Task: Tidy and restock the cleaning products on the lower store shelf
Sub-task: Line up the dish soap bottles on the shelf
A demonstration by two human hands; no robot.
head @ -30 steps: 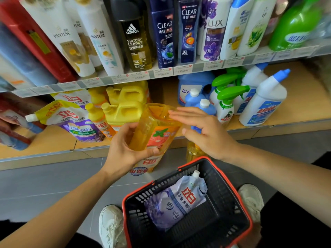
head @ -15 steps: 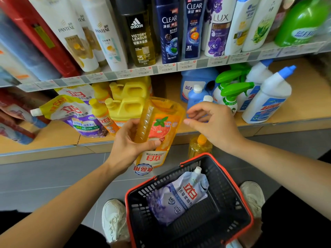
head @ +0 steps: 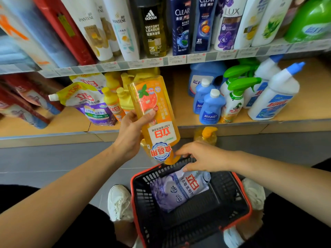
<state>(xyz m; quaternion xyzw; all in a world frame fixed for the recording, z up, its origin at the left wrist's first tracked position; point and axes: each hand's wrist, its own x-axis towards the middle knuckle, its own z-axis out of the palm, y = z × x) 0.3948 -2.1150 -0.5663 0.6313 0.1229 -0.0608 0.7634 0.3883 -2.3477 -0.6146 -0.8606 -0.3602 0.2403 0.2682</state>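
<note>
We find the left hand (head: 129,135) gripping an orange refill pouch (head: 155,106) about its middle. The thumb (head: 149,114) lies flat across the printed front and the other fingers are wrapped behind, out of sight. The grip is narrow and firm. The pouch is held inverted, its print upside down, its flat base above the thumb and its spout end below the palm, just over the far rim of the basket (head: 248,208).

The right hand (head: 204,158) hangs over that same far rim, palm down. Its fingers are loosely spread and moderately open, closed round nothing that we can see. The index finger (head: 180,152) reaches toward the pouch's spout end and comes very near it; we cannot tell whether they touch. The thumb tip sits at the top edge of a lavender refill pouch (head: 179,191), which lies flat in the basket beneath the right fingers. Contact there is likely but not certain.

Just beyond the right knuckles a yellow pump bottle (head: 206,135) stands on the floor against the front of the lower shelf (head: 180,111). On that shelf, beyond the right fingers, stand blue bottles (head: 211,107), a green-trigger spray bottle (head: 234,102) and a white bottle with a blue nozzle (head: 274,99). Beyond the left fingers stand yellow jugs (head: 123,97), with a purple and yellow pouch (head: 89,102) beside them, leaning on its side.
</note>
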